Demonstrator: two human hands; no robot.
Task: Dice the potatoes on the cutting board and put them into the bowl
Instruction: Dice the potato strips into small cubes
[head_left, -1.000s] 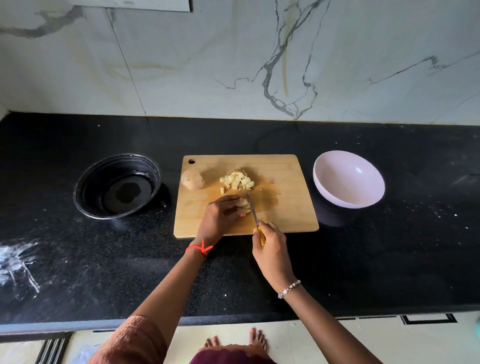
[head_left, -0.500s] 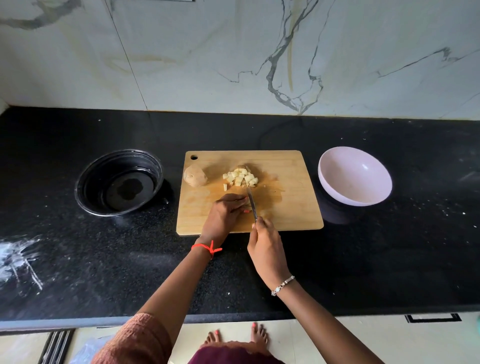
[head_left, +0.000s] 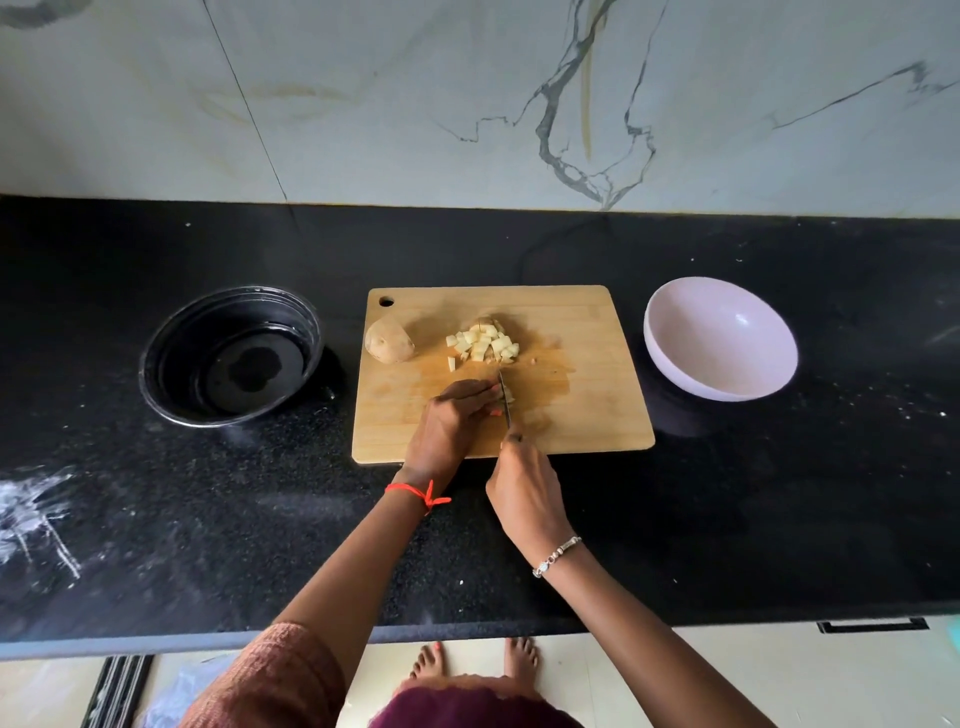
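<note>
A wooden cutting board (head_left: 587, 415) lies on the black counter. On its far left sits an unpeeled potato half (head_left: 389, 340). A pile of pale diced potato (head_left: 483, 343) lies near the board's middle. My left hand (head_left: 452, 421) presses down on a small potato piece (head_left: 510, 396), mostly hidden under the fingers. My right hand (head_left: 524, 488) grips a knife (head_left: 505, 400) whose blade runs along the left fingertips, into that piece. An empty pale pink bowl (head_left: 719, 338) stands right of the board.
A black round bowl (head_left: 231, 356) stands left of the board. White powdery smears (head_left: 31, 514) mark the counter's left front. A marble wall rises behind the counter. My bare feet show on the floor below the counter edge.
The right hand has slid forward, so the yellow knife handle is now covered and the blade sits further along the held piece. The left hand stays on the piece.
</note>
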